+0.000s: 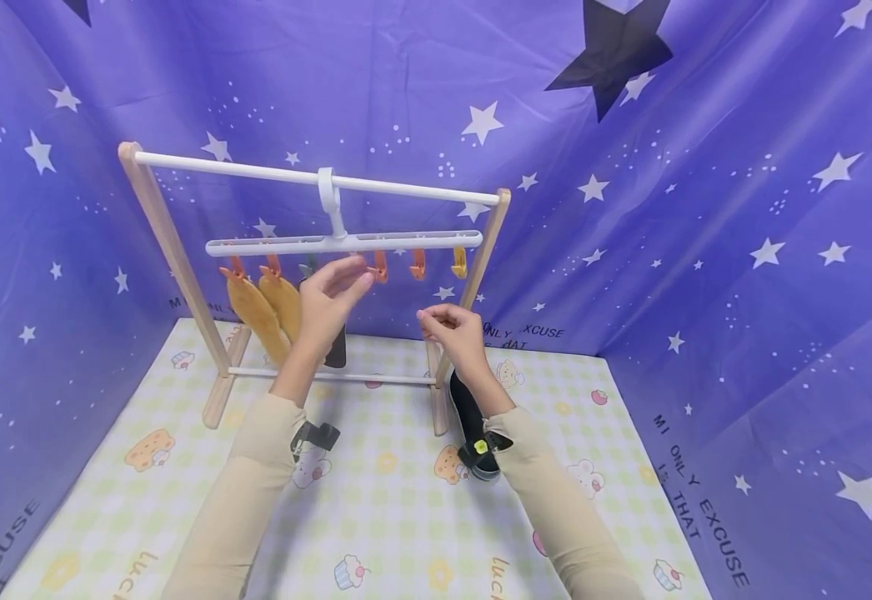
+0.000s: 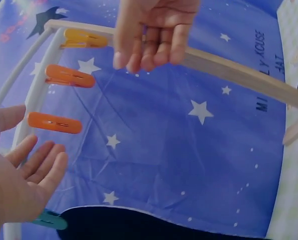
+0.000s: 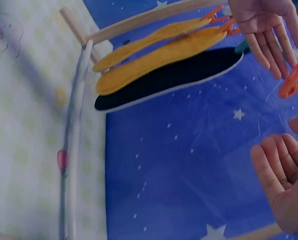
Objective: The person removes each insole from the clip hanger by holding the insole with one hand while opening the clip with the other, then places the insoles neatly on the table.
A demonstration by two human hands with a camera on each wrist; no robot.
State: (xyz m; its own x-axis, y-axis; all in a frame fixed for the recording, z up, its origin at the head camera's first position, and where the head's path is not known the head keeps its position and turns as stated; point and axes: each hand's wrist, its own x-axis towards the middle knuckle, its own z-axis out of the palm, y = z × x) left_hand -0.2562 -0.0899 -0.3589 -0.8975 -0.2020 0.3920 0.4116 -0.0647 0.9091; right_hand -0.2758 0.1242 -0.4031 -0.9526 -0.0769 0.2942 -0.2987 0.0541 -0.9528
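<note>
From a white clip hanger (image 1: 271, 247) hang two yellow insoles (image 1: 252, 315), held by orange clips (image 1: 273, 265). Beside them a black insole (image 3: 169, 77) hangs from a green clip (image 2: 51, 219), partly hidden by my left hand in the head view. That left hand (image 1: 328, 307) is raised just under the hanger, fingers loosely bent and holding nothing, close to a bare orange clip (image 2: 54, 123). My right hand (image 1: 457, 336) hovers lower and to the right, in front of the rack's right post, its fingers relaxed with nothing between them.
A wooden rack (image 1: 169, 250) with a white top rail (image 1: 413, 190) bears the hanger. Another orange clip (image 1: 418, 265) and a yellow clip (image 1: 459, 263) hang at right. A black shoe (image 1: 469, 417) rests by the right foot, partly under my right wrist, on a checked cloth (image 1: 391, 517).
</note>
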